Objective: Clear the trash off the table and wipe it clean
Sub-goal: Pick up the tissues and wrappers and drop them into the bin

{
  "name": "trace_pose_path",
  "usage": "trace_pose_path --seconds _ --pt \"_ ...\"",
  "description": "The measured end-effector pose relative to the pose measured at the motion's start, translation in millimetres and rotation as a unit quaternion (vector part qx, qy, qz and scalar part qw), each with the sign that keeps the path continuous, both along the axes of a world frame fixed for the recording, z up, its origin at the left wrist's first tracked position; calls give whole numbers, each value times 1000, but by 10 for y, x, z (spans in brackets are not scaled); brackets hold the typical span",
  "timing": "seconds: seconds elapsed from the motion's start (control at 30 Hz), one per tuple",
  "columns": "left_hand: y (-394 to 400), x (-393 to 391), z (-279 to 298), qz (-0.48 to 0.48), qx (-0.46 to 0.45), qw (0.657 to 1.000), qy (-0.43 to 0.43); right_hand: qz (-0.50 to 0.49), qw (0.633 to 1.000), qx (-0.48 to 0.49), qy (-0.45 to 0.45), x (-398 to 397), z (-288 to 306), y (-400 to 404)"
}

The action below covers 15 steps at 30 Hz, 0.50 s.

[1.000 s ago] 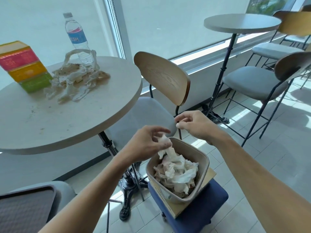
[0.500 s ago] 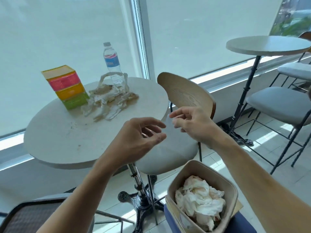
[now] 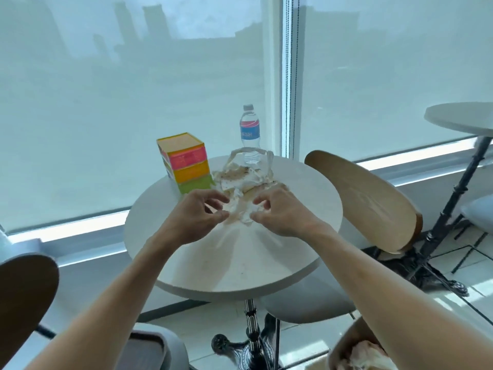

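From the head view, the empty left hand and empty right hand, fingers spread, flank the stained, crumpled white plastic bag at frame centre on the round pale table, apparently poised to gather it.

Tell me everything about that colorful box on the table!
The colorful box stands upright near the far left edge of the round table. It looks like cardboard, with a yellow top and stacked pink, orange and green bands. It appears closed. The crumpled dirty wrappers lie right beside it; neither hand touches it.
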<state>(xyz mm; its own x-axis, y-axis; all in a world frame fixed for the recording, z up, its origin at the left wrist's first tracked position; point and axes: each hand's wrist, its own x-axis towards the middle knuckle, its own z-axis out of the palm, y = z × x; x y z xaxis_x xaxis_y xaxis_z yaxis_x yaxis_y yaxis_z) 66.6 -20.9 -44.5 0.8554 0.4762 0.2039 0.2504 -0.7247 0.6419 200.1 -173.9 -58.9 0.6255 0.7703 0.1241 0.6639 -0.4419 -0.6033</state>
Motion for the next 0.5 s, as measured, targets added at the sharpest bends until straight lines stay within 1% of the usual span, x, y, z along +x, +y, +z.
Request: trace_pose_path --seconds 0.07,0.13,0.2,0.33,0.5 --pt "131 51 -23 -1 35 999 8 -4 999 -44 -29 -10 -52 183" --pt "221 111 -28 -15 62 997 30 -19 992 -95 -84 -14 -95 313" --pt "278 173 -14 -38 73 995 50 -42 988 -109 -103 -22 -110 381" --pt "307 289 13 -91 102 986 92 -86 993 -26 -76 15 -131 429" --pt "309 410 -66 -125 146 972 133 -92 993 77 -5 21 -53 275"
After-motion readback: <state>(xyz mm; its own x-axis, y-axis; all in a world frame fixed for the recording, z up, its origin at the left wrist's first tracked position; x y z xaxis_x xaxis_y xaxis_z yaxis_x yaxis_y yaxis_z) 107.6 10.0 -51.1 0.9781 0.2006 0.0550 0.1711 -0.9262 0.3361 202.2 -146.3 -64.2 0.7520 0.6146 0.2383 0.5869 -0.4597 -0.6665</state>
